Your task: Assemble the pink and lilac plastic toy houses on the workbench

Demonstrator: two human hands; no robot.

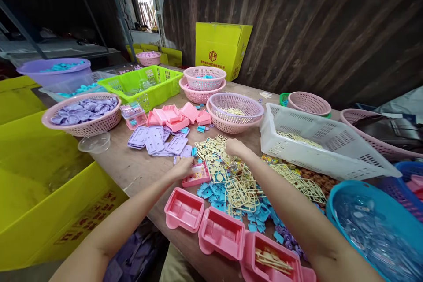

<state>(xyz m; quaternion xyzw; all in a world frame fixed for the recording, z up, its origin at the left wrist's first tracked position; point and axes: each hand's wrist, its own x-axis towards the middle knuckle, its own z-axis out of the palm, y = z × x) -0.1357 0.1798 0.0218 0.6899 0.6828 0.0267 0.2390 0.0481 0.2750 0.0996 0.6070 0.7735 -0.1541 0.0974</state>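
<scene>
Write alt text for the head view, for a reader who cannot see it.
A person's left hand is at a small pink box and their right hand over cream plastic frames on a crowded table. Pink tubs line the near edge; baskets of parts stand behind.

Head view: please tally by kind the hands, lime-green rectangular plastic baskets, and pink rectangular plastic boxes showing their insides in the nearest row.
Left hand, right hand: 2
Lime-green basket: 1
Open pink boxes: 3
Total: 6

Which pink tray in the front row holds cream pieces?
Third tray from left: cream pieces lie inside; first tray and second tray show bare pink bottoms.
</scene>
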